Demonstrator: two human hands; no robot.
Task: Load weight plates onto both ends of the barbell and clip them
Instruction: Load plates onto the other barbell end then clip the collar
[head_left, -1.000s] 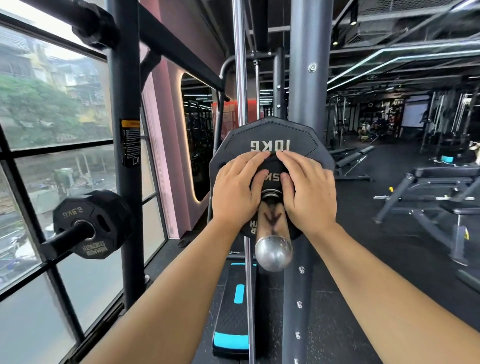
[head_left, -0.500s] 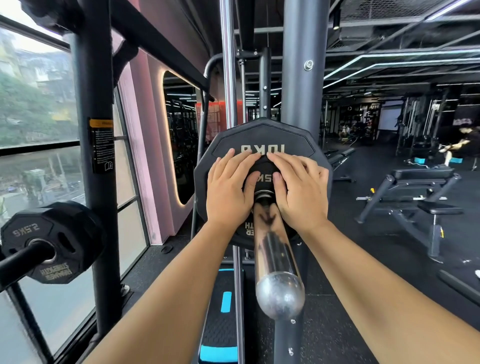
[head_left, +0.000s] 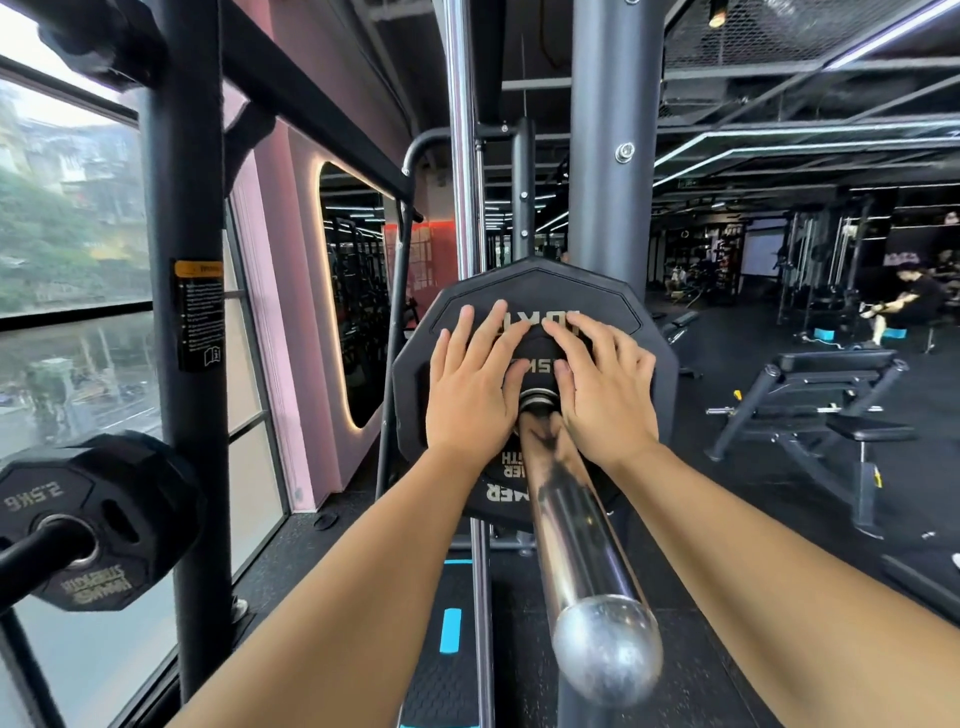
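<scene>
A chrome barbell sleeve (head_left: 576, 525) runs from low centre away from me. Far along it sits a black 10 kg plate (head_left: 654, 379), with a smaller black plate (head_left: 501, 493) in front of it. My left hand (head_left: 470, 395) lies flat against the plates left of the sleeve, fingers straight. My right hand (head_left: 602, 389) presses flat on the right side in the same way. The smaller plate is mostly hidden behind both hands. No clip is in view.
A 2.5 kg plate (head_left: 98, 525) hangs on a storage peg at lower left beside a dark rack post (head_left: 184, 312). A grey upright (head_left: 613, 156) stands behind the plates. A blue-marked step (head_left: 449, 649) lies on the floor below. Benches (head_left: 831, 405) and a seated person (head_left: 904, 306) are at right.
Both hands and the plates have moved further along the sleeve away from me, leaving more bare chrome showing. My fingers have spread flatter. The view has shifted right.
</scene>
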